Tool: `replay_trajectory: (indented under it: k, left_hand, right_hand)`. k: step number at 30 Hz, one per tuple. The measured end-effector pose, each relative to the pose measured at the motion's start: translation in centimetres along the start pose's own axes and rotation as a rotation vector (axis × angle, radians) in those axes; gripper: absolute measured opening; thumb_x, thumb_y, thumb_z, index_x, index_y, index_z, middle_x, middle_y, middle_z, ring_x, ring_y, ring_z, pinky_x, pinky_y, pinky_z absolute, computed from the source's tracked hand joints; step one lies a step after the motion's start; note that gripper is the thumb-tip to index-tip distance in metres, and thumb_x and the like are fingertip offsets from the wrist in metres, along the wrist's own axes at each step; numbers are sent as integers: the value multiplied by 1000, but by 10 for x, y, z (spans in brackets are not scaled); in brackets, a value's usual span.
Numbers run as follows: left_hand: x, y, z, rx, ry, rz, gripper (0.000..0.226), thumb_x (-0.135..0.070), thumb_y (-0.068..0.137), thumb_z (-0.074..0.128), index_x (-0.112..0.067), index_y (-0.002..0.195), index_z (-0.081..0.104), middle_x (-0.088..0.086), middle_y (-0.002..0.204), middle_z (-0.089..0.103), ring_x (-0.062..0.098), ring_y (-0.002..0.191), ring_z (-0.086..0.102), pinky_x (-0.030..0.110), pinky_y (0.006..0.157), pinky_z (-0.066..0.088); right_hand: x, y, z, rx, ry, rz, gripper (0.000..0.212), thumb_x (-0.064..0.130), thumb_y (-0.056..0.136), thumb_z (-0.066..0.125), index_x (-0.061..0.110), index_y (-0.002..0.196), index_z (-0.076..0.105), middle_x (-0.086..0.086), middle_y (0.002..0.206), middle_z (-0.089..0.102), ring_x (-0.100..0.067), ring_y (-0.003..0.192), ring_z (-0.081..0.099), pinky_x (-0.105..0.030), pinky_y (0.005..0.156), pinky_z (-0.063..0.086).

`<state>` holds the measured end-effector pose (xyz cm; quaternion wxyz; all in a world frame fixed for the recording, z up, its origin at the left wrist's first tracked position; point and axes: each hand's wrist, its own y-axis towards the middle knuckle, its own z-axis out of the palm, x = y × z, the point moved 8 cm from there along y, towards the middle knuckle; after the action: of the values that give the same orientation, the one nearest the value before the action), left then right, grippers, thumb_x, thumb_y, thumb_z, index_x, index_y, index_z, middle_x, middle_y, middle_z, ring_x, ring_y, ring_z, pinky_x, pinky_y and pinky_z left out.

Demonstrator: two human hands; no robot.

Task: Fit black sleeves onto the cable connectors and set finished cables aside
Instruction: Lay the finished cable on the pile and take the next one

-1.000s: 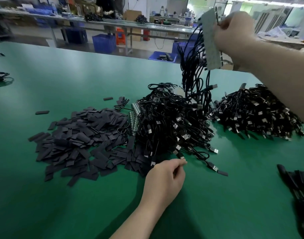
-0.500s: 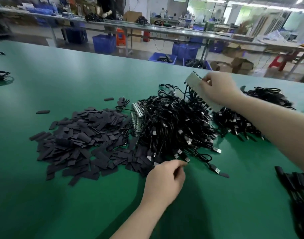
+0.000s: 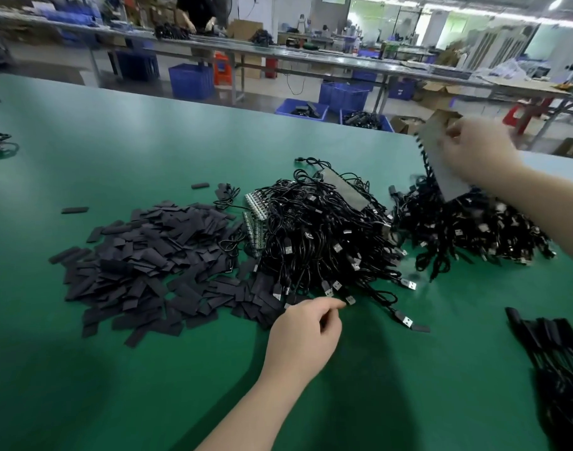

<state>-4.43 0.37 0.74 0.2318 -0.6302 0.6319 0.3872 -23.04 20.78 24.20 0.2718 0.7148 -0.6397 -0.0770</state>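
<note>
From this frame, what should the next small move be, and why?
Probably lower the grey strip, with cables hanging from it, onto the right cable pile: the right hand grips it just above that pile, blurred mid-motion.

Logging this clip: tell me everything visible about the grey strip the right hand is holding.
The grey strip is a flat, long, card-like piece, dull grey and blurred by motion. It is tilted, its upper end toward the far table edge, its lower end over the right-hand cable pile. Black cable ends line its left edge like comb teeth. The right hand grips its upper part, fingers across the face. A similar strip lies on the middle pile.
</note>
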Motion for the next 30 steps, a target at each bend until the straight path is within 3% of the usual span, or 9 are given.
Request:
replay_trajectory:
  k: [3, 5, 9, 14, 18, 21, 25, 28, 30]
  left_hand:
    - [1, 0, 1, -2, 4, 4, 24, -32, 94, 53, -40, 109, 69, -18, 81, 66, 2, 67, 59, 14, 58, 46]
    - [0, 0, 1, -7, 25, 13, 24, -32, 94, 52, -41, 110, 68, -19, 83, 66, 1, 70, 59, 13, 59, 47]
    - [-5, -4, -1, 4, 64, 61, 26, -32, 96, 51, -40, 114, 67, -20, 88, 65, -2, 66, 56, 11, 59, 44]
    - [-44, -2, -25, -171, 50, 192, 30, -29, 97, 53, -33, 125, 62, -18, 93, 62, 1, 67, 53, 14, 60, 45]
    - [-96, 50, -38, -316, 182, 313, 41, -21, 91, 57, -25, 132, 56, -7, 116, 62, 10, 103, 58, 30, 86, 48]
    - [-127, 113, -2, -67, 453, 344, 49, -35, 93, 55, -20, 138, 47, 0, 132, 55, 19, 120, 53, 39, 98, 43]
    - [-114, 161, 51, 363, 940, 328, 54, -46, 94, 50, -16, 138, 41, 5, 122, 59, 28, 110, 58, 40, 86, 39]
    - [-100, 167, 59, 438, 985, 279, 61, -28, 93, 47, -18, 149, 26, 4, 114, 62, 28, 103, 59, 39, 81, 34]
    - [-101, 168, 54, 383, 943, 307, 53, -25, 91, 47, -20, 143, 38, 2, 112, 63, 26, 102, 59, 40, 82, 37]
  right_hand:
    - [-24, 1, -18, -140, 114, 119, 37, 22, 103, 46, -9, 113, 63, -31, 112, 64, -42, 101, 59, -44, 85, 45]
    - [-18, -7, -4, -19, 70, 79, 37, 24, 103, 48, -7, 116, 64, -30, 115, 64, -43, 105, 59, -44, 86, 45]
    - [-28, -26, 11, -35, 144, 122, 39, 27, 103, 48, -7, 113, 66, -27, 109, 68, -39, 93, 61, -39, 78, 45]
    - [-85, -44, 27, 50, 297, 435, 40, 31, 103, 46, -2, 104, 68, -14, 75, 57, -31, 68, 53, -32, 63, 43]
    - [-112, -58, 44, 55, 542, 627, 41, 33, 101, 51, -5, 108, 66, -13, 87, 58, -27, 74, 55, -40, 69, 50]
    - [-119, -71, 55, 67, 700, 757, 27, 33, 100, 55, 7, 100, 65, -10, 100, 58, -33, 104, 65, -45, 91, 54]
    - [-122, -75, 63, 107, 765, 730, 37, 31, 99, 58, 0, 118, 64, -7, 108, 63, -31, 112, 63, -53, 100, 50]
    - [-127, -73, 65, 123, 763, 697, 34, 31, 99, 57, 5, 121, 64, -10, 108, 63, -31, 105, 63, -50, 99, 51]
    - [-134, -72, 66, 121, 744, 678, 31, 31, 99, 57, 4, 113, 64, -12, 102, 61, -30, 95, 61, -46, 95, 52]
